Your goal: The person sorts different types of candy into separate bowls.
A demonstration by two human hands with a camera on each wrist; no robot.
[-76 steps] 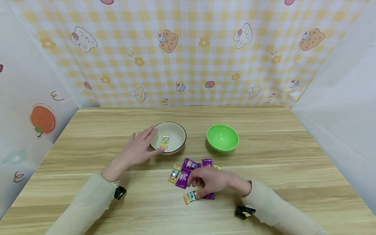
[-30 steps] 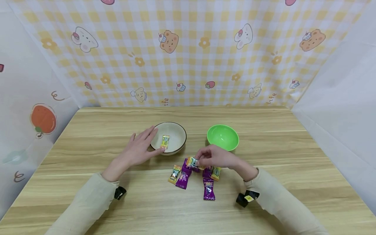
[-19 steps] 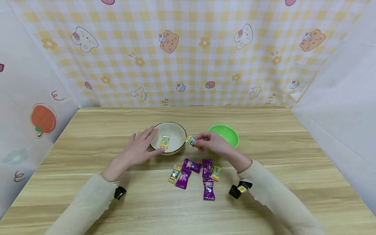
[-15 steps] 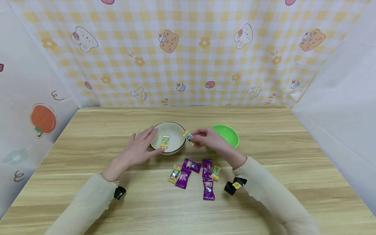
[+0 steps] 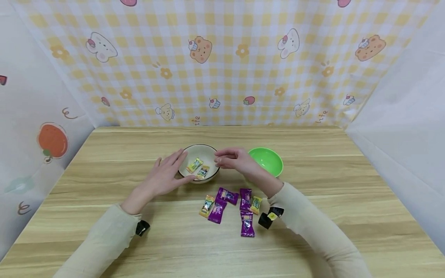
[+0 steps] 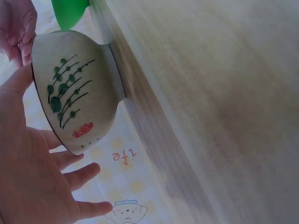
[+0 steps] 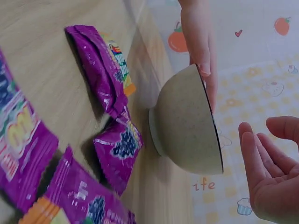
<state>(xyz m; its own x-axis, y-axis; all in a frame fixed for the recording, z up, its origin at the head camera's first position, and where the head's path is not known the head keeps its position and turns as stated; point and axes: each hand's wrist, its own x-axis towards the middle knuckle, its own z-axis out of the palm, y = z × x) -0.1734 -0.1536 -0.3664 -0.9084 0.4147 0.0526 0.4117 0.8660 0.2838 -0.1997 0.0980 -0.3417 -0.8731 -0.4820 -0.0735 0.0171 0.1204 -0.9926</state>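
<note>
A cream bowl (image 5: 207, 154) with a dark rim holds two wrapped candies, a yellow one (image 5: 194, 165) and a yellow-orange one (image 5: 202, 172). My left hand (image 5: 161, 177) rests against the bowl's left side, thumb and straight fingers spread along the rim. Over the right rim hovers my right hand (image 5: 240, 161); in the right wrist view its thumb and fingers stand apart with nothing between them. Just in front of the bowl lie several purple candies (image 5: 217, 211), a yellow-orange candy (image 5: 207, 205) and a yellow candy (image 5: 255, 205).
A green bowl (image 5: 267, 160) stands to the right of the cream one, partly behind my right hand and wrist. Both bowls and the candies are on a wooden table (image 5: 139, 258). A checked cloth (image 5: 222, 69) hangs along its back edge.
My right hand picked a yellow-orange candy from the table, carried it up to the cream bowl and let it go inside. The yellow candy there has shifted. My left hand stays put.
</note>
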